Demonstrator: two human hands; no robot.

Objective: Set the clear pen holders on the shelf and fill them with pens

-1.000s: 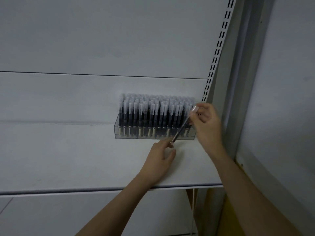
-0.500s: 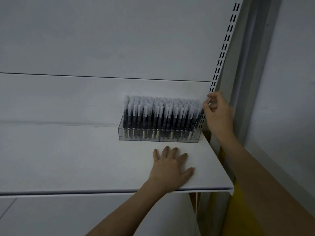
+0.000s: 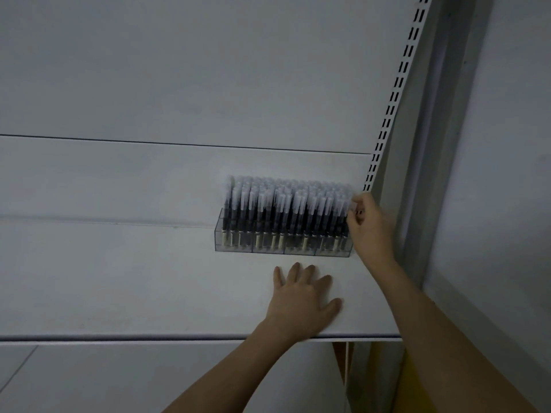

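Head: white shelf (image 3: 119,287); left hand (image 3: 301,302) flat; slotted upright (image 3: 393,93) right.

Clear pen holders (image 3: 283,247) in a row on the white shelf (image 3: 119,278), four compartments side by side, touching, set at the back of the shelf near its right end. Packed with pens (image 3: 286,213) standing upright: dark barrels, frosted pale caps on top, pale gold bands low down behind the clear front wall. One pen cap (image 3: 352,206) at the right end of the row pinched by the right hand (image 3: 371,225).
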